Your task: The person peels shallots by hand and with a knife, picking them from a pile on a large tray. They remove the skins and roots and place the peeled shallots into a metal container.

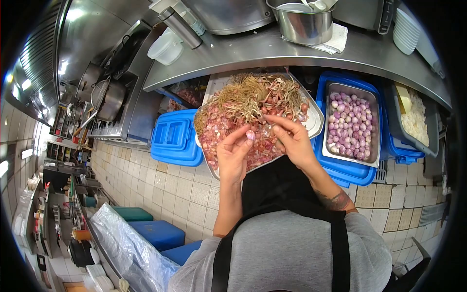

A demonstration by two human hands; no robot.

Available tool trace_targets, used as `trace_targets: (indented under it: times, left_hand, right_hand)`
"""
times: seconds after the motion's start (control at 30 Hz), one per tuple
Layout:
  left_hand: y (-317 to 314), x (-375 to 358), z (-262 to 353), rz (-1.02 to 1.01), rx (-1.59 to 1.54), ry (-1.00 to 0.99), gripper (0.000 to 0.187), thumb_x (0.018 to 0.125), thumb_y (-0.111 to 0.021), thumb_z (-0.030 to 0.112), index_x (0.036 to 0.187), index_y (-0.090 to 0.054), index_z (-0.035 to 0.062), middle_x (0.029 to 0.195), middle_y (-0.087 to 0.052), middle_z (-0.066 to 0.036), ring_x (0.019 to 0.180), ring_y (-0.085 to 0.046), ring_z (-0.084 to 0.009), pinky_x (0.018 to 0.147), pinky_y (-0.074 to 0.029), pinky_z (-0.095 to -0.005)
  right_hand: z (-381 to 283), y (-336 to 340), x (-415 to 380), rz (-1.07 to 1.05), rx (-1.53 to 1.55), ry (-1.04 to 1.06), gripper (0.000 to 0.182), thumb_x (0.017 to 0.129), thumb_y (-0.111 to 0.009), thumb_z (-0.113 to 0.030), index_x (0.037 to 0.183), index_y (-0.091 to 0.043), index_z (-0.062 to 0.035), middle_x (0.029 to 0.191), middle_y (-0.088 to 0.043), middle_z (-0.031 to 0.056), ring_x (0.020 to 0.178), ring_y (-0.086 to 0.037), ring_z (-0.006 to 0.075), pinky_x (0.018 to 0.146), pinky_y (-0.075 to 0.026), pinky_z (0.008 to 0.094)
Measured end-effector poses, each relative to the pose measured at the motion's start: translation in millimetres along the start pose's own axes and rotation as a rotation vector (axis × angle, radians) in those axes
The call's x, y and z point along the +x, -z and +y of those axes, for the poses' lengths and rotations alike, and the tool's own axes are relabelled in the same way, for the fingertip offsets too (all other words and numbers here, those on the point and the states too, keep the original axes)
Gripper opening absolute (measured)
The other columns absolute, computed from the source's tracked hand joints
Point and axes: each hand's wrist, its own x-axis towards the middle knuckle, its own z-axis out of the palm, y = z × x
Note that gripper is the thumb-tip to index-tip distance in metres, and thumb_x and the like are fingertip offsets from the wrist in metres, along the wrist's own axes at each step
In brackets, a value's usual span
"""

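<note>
My left hand [233, 151] pinches a small peeled shallot [250, 135] between thumb and fingertips. Close beside it is my right hand [293, 141], its fingers curled in and thumb bent; what they hold, if anything, is hidden. Below both hands lies a wide tray [315, 121] heaped with reddish shallot skins [219, 134]. Bundles of dry roots and stalks [248, 95] cover its far side, with some unpeeled shallots among them. To the right, a steel pan [352, 159] holds many peeled purple-white shallots [349, 124].
The steel pan rests on a blue lidded bin [335, 173]. Another blue lid [176, 138] lies left of the tray. A grey tub [433, 141] with white contents stands at right. Beyond runs a steel counter [233, 53] bearing a pot [304, 27] and a plastic container [165, 48].
</note>
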Motion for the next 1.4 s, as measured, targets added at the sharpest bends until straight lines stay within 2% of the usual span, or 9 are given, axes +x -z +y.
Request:
trace_targets:
  times: [0.37, 0.57, 0.67, 0.77, 0.87, 1.0, 1.13, 1.23, 1.4]
  left_hand:
    - [3, 1, -1, 0.022, 0.041, -0.043, 0.032, 0.081, -0.059, -0.010, 0.113, -0.057, -0.0075, 0.112, -0.059, -0.012, 0.097, -0.058, -0.0147, 0.087, -0.048, -0.0269]
    - [7, -3, 4, -0.031, 0.080, -0.042, 0.032, 0.081, -0.059, -0.011, 0.113, -0.057, -0.0078, 0.110, -0.058, -0.011, 0.095, -0.057, -0.0141, 0.086, -0.048, -0.0261]
    - [5, -4, 6, -0.042, 0.094, -0.056, 0.032, 0.081, -0.059, -0.011, 0.113, -0.058, -0.0076, 0.110, -0.058, -0.012, 0.096, -0.057, -0.0146, 0.086, -0.048, -0.0263]
    - [3, -3, 5, -0.012, 0.108, -0.031, 0.033, 0.081, -0.059, -0.011, 0.113, -0.057, -0.0072, 0.109, -0.059, -0.012, 0.096, -0.058, -0.0151, 0.086, -0.048, -0.0266]
    - [-2, -2, 6, 0.031, 0.113, -0.008, 0.033, 0.081, -0.059, -0.011, 0.114, -0.057, -0.0069, 0.108, -0.060, -0.014, 0.097, -0.058, -0.0153, 0.086, -0.048, -0.0263]
    - [-5, 1, 0, 0.069, 0.150, -0.046, 0.034, 0.081, -0.061, -0.009, 0.115, -0.056, -0.0069, 0.108, -0.062, -0.016, 0.096, -0.060, -0.0152, 0.084, -0.049, -0.0252]
    - [-22, 16, -25, -0.022, 0.326, 0.018, 0.033, 0.080, -0.063, -0.007, 0.113, -0.057, -0.0083, 0.108, -0.062, -0.016, 0.091, -0.061, -0.0147, 0.081, -0.051, -0.0250]
    - [-62, 40, -50, -0.212, 0.469, 0.140, 0.040, 0.077, -0.065, -0.006, 0.116, -0.056, -0.0072, 0.116, -0.059, -0.016, 0.101, -0.060, -0.0188, 0.086, -0.049, -0.0276]
    - [-107, 58, -64, -0.608, 0.771, -0.142, 0.054, 0.072, -0.067, -0.003, 0.124, -0.054, 0.0031, 0.139, -0.038, -0.019, 0.121, -0.047, -0.0253, 0.092, -0.046, -0.0329]
  right_hand:
    - [-17, -12, -9, -0.169, -0.405, 0.192, 0.034, 0.086, -0.057, -0.007, 0.121, -0.058, -0.0050, 0.097, -0.063, 0.0109, 0.083, -0.058, 0.0139, 0.078, -0.045, 0.0269]
    - [-13, -9, -9, -0.193, -0.511, 0.213, 0.033, 0.087, -0.056, -0.008, 0.119, -0.060, -0.0066, 0.085, -0.060, 0.0074, 0.074, -0.052, 0.0135, 0.072, -0.043, 0.0269]
    - [-11, -9, -7, -0.206, -0.345, 0.155, 0.031, 0.090, -0.054, -0.008, 0.120, -0.059, -0.0064, 0.073, -0.054, 0.0020, 0.062, -0.046, 0.0090, 0.059, -0.040, 0.0241]
    - [-16, -5, -5, -0.204, -0.002, -0.184, 0.030, 0.093, -0.050, -0.009, 0.121, -0.058, -0.0064, 0.064, -0.046, -0.0031, 0.053, -0.038, 0.0039, 0.048, -0.033, 0.0202]
    - [2, 2, 1, -0.067, 0.058, -0.112, 0.030, 0.094, -0.048, -0.010, 0.123, -0.057, -0.0069, 0.062, -0.042, -0.0060, 0.049, -0.032, 0.0010, 0.043, -0.025, 0.0175]
    - [22, 14, 10, 0.082, -0.415, 0.038, 0.029, 0.090, -0.054, -0.011, 0.118, -0.059, -0.0036, 0.065, -0.054, 0.0034, 0.059, -0.052, 0.0133, 0.055, -0.042, 0.0276]
    - [61, 34, 6, 0.212, -0.888, 0.228, 0.023, 0.084, -0.056, -0.007, 0.105, -0.063, -0.0009, 0.103, -0.057, 0.0221, 0.092, -0.056, 0.0388, 0.080, -0.045, 0.0443]
    - [82, 44, 2, 0.192, -0.907, 0.230, 0.018, 0.082, -0.055, -0.008, 0.096, -0.062, -0.0002, 0.105, -0.057, 0.0212, 0.099, -0.055, 0.0382, 0.083, -0.045, 0.0421]
    - [97, 62, 9, 0.306, -0.958, 0.515, 0.030, 0.080, -0.055, -0.012, 0.107, -0.056, 0.0009, 0.102, -0.060, 0.0197, 0.097, -0.056, 0.0347, 0.080, -0.045, 0.0401]
